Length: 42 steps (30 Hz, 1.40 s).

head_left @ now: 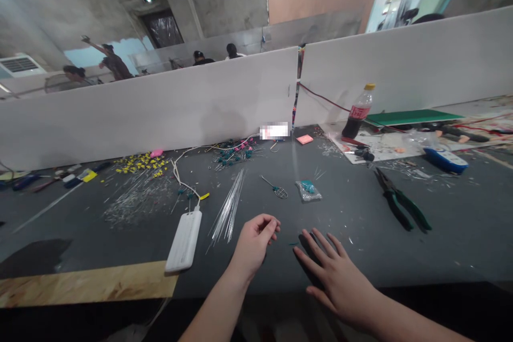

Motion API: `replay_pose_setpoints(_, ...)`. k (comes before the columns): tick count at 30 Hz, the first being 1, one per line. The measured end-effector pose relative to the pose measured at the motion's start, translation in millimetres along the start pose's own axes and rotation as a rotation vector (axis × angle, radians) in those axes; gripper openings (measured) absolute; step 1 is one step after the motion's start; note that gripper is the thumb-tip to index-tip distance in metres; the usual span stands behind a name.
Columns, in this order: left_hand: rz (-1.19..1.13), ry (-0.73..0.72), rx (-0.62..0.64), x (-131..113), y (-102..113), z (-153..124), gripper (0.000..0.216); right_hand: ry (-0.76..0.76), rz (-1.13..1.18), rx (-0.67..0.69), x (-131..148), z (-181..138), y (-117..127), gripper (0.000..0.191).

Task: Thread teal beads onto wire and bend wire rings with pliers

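Teal strip [294, 243] and its bench [132, 248]: lies bare on the dark top, in the gap between the two hands, just ahead of the right one.
Right hand [334, 270]: released, palm down, fingers spread, index fingertip just beside the strip; whether it presses on the bench, I cannot tell.
Left hand [258, 232]: fingers curled, thumb against the index finger; whether something small sits in that pinch, I cannot tell.
Bottle [356, 113]: stands toward the back right, yellow cap on, dark drink filling its lower part, clear above.
Pliers [390, 191]: lie well to the right, green handles toward the near edge, away from both hands.
Wire bundle [228, 211]: loose straight lengths fanned out near the left hand; best kept clear of that wrist, as they would likely scatter at a knock.
Clear pouch [310, 192]: lies flat beyond the right hand, with teal pieces inside.
Looped wire piece [281, 192]: rests left of the pouch, a teal part near its rounded end.
Strip handling: it looks thin and light, so a thumb-and-fingertip pinch should serve better than sweeping with spread fingers, which could push it away.
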<state>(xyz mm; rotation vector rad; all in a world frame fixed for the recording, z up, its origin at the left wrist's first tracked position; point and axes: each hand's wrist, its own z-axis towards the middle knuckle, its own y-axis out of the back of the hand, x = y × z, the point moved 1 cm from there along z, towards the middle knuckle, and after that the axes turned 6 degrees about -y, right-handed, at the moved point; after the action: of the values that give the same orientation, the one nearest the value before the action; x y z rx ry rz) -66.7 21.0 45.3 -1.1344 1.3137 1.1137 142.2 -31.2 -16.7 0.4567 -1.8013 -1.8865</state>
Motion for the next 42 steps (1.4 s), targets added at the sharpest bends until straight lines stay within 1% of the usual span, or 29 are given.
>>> replay_pose_setpoints(4,0.001,0.001,0.006,1,0,1,0.023,-0.067,0.004,-0.009,0,15,-3,0.065)
replay_pose_setpoints(10,0.012,-0.007,0.001,0,0,2,0.023,-0.165,-0.007,-0.014,2,51,-3,0.066)
replay_pose_setpoints(13,0.018,-0.009,0.007,-1,0,2,0.022,-0.198,0.003,-0.023,-2,63,0,0.066)
replay_pose_setpoints(16,0.029,-0.004,0.013,-1,1,3,0.022,-0.225,0.006,-0.040,-10,69,1,0.064)
replay_pose_setpoints(20,0.044,0.002,0.012,-2,1,2,0.022,-0.199,0.004,-0.042,-24,65,2,0.062)
replay_pose_setpoints(24,0.045,0.008,0.010,-2,1,1,0.022,-0.128,-0.018,-0.052,-39,50,-1,0.062)
replay_pose_setpoints(27,0.044,0.008,0.008,-3,2,1,0.022,-0.165,-0.050,-0.116,-48,34,-6,0.062)
replay_pose_setpoints(29,0.041,0.006,0.010,-3,2,2,0.022,-0.187,-0.068,-0.159,-52,23,-9,0.067)
replay_pose_setpoints(30,0.040,0.006,0.009,-3,2,2,0.022,-0.172,-0.073,-0.172,-52,17,-10,0.071)
replay_pose_setpoints(32,0.040,0.009,0.008,-2,1,1,0.022,-0.084,-0.077,-0.180,-52,6,-9,0.077)
replay_pose_setpoints(36,0.034,0.007,0.016,-1,1,1,0.022,0.205,-0.041,-0.152,-58,-11,7,0.092)
replay_pose_setpoints(37,0.031,0.004,0.016,-1,2,1,0.022,0.299,-0.014,-0.134,-62,-13,14,0.092)
replay_pose_setpoints(39,0.033,-0.005,0.006,-2,4,3,0.023,0.443,0.054,-0.124,-73,-12,28,0.082)
replay_pose_setpoints(40,0.036,-0.011,-0.004,-2,5,3,0.023,0.475,0.086,-0.148,-79,-8,35,0.072)
replay_pose_setpoints(41,0.039,-0.018,-0.015,-2,7,4,0.024,0.476,0.102,-0.156,-86,-1,42,0.063)
replay_pose_setpoints(42,0.042,-0.025,-0.024,-2,9,5,0.025,0.477,0.102,-0.150,-91,7,48,0.059)
